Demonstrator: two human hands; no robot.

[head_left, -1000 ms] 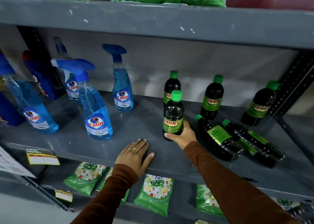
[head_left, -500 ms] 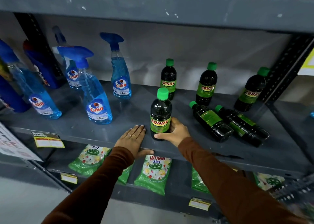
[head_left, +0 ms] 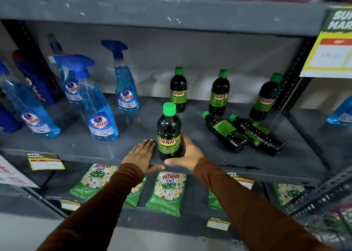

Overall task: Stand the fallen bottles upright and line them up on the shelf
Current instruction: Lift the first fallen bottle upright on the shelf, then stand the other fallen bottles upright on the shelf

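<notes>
A dark bottle (head_left: 169,131) with a green cap stands upright at the front edge of the grey shelf (head_left: 114,151). The right hand (head_left: 187,154) wraps around its lower half from the right and behind, thumb across the base in front, fingers hidden behind the label. The left hand (head_left: 142,153) lies flat on the shelf just left of the bottle, palm down, fingers straight and together, empty; its thumb hangs over the shelf edge, close to the right thumb. Two rings show on its fingers.

To the right of the held bottle, two fallen bottles lie side by side, touching, caps pointing back and left: the nearer one (head_left: 224,131) and the farther one (head_left: 257,135). Both lie well apart from either hand. Three more bottles stand upright along the back: one (head_left: 178,90) directly behind the held bottle, one (head_left: 219,93) to its right, one (head_left: 265,98) near the right post.

Blue spray bottles (head_left: 101,117) stand on the left part of the shelf. Green pouches (head_left: 167,193) lie on the shelf below.
</notes>
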